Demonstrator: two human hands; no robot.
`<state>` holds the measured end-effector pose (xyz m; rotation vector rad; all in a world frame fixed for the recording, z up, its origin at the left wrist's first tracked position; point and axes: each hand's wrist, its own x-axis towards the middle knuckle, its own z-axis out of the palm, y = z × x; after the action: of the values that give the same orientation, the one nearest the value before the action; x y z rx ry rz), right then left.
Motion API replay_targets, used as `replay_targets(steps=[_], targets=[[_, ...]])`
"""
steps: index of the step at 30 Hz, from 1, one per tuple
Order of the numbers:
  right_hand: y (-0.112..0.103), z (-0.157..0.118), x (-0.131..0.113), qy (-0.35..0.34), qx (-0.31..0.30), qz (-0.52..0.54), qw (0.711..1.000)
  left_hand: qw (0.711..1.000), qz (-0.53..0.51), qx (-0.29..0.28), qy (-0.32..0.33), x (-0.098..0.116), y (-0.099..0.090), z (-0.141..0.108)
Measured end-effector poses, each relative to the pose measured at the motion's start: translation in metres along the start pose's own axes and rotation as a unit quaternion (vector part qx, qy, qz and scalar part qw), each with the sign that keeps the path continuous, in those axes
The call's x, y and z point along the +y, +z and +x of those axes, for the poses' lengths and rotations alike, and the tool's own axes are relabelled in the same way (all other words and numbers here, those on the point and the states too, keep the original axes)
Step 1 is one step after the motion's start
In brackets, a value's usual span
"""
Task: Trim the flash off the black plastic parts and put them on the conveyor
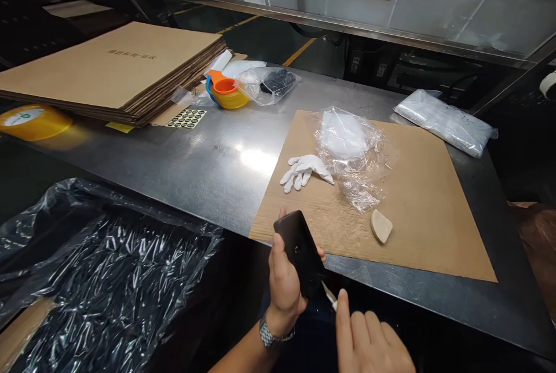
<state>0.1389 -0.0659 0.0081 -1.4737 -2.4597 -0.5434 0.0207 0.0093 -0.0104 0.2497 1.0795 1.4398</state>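
My left hand (284,280), with a metal watch at its wrist, is wrapped round a black rectangular plastic part (299,248) and holds it tilted in front of the table's edge. A small round hole shows in the part's face. My right hand (369,332) is closed on a small knife (329,293) with a thin pale blade, its index finger stretched along it. The blade's tip is at the part's lower right edge; most of the handle is hidden by the hand. A white glove (306,171) and a beige wedge-shaped block (381,226) lie on the cardboard sheet (425,199) beyond.
Crumpled clear plastic bags (347,141) lie on the cardboard. Flat cartons (117,66) are stacked at the left of the metal table (208,170), near an orange and yellow tape dispenser (228,92). A wrapped packet (445,121) lies back right. Black plastic sheeting (117,280) fills the lower left.
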Motion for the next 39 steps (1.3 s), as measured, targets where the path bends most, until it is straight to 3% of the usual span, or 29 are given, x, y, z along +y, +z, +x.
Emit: replay_targets(steps=[5,9,15,26,39], targets=[[0.005,-0.005,0.024,0.037,-0.043,0.110,0.992,0.995,-0.040,-0.039,-0.081,0.005,-0.001,0.004],[0.009,-0.014,0.028,0.055,-0.073,0.201,0.975,0.986,-0.076,-0.084,-0.126,0.008,0.000,0.007],[0.010,-0.020,0.022,0.022,-0.036,0.100,0.994,0.987,-0.076,-0.101,-0.102,0.008,0.003,0.003],[0.005,-0.019,0.011,0.074,-0.056,0.077,0.993,0.990,-0.072,-0.109,-0.061,0.009,0.004,-0.003],[0.003,-0.018,0.011,0.073,-0.048,0.076,0.993,0.990,-0.072,-0.118,-0.032,0.008,0.003,-0.006]])
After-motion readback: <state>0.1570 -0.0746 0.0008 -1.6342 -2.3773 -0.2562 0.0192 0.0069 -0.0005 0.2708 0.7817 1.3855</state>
